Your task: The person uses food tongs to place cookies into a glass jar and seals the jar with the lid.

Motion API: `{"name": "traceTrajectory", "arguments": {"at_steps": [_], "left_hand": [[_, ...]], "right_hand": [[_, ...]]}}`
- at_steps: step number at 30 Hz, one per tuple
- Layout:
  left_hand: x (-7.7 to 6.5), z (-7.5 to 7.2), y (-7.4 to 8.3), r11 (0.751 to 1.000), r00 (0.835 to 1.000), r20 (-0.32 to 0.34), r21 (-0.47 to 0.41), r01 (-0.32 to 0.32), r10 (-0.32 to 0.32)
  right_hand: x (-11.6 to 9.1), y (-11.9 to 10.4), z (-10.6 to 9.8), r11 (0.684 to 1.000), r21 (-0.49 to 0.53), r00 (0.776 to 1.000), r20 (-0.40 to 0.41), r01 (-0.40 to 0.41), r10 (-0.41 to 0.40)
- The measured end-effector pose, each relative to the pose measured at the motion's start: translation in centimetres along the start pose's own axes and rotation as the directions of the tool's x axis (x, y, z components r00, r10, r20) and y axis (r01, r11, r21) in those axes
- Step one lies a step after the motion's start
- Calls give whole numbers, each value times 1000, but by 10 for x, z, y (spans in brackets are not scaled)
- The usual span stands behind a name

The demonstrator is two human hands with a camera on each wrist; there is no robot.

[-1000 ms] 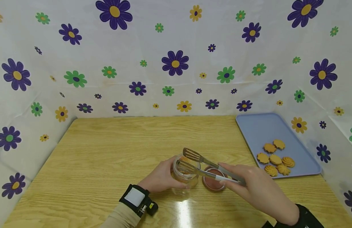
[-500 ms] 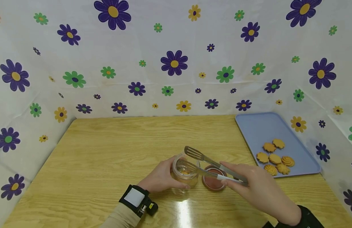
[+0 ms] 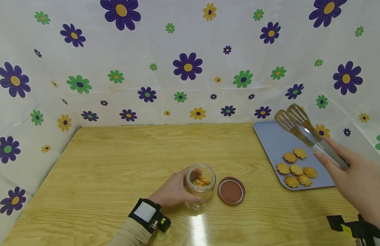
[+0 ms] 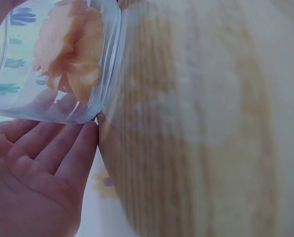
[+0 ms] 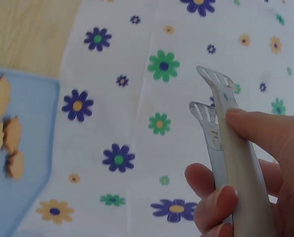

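My left hand point(image 3: 177, 191) holds a clear glass jar point(image 3: 205, 194) that stands upright on the table, thumb and fingers around its side. Inside the jar lie several cookies point(image 4: 70, 49), seen through the glass in the left wrist view. My right hand point(image 3: 356, 181) grips a pair of metal tongs point(image 3: 313, 136) by their pale handles, raised above the tray. Nothing sits between the slotted tong tips, which stand slightly apart. In the right wrist view the thumb presses one tong arm point(image 5: 238, 168) and the fingers wrap the other side.
A brown-red lid point(image 3: 231, 191) lies on the table just right of the jar. At the table's right a blue tray point(image 3: 268, 136) bears several cookies point(image 3: 296, 169) near its front. White flower-patterned cloth point(image 3: 134, 58) walls the back and sides of the wooden table point(image 3: 140, 150).
My right hand has lifted the tongs out of the jar's mouth and carried them up and right, over the tray. The tong arms have drawn closer together. The left hand and jar stay put.
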State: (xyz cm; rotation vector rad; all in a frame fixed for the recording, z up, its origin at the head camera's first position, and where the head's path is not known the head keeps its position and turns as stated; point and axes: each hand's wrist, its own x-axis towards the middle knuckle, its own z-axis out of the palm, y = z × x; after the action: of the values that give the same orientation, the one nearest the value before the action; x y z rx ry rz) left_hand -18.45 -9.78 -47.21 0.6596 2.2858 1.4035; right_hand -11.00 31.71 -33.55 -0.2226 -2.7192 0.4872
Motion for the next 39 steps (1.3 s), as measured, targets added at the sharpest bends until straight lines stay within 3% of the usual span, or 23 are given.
{"name": "traceTrajectory", "arguments": {"at_steps": [2,4,7,11,18,32,39], "left_hand": [[0,0,1,1000,1000,-2,6,2,-2],[0,0,1,1000,1000,-2,10,4,-4],[0,-1,1,1000,1000,-1,12,6,-6],[0,0,0,1000,1000,-1,9,10,-10],[0,1,0,1000,1000,2,6,13,-13],[-1,0,1,1000,1000,-2,0,4,-4],[-1,-1,1,1000,1000,-3,2,9,-9]], "right_hand": [[4,11,1,996,-50,997,-13,-78,78],[6,24,5,988,-110,994,-10,-108,107],[4,44,17,979,-180,990,90,-93,111],[4,66,36,969,-236,959,250,-74,134],[6,83,59,932,-328,902,338,-154,268],[4,82,66,901,-398,926,246,-173,286],[4,86,75,886,-407,916,222,-224,334]]}}
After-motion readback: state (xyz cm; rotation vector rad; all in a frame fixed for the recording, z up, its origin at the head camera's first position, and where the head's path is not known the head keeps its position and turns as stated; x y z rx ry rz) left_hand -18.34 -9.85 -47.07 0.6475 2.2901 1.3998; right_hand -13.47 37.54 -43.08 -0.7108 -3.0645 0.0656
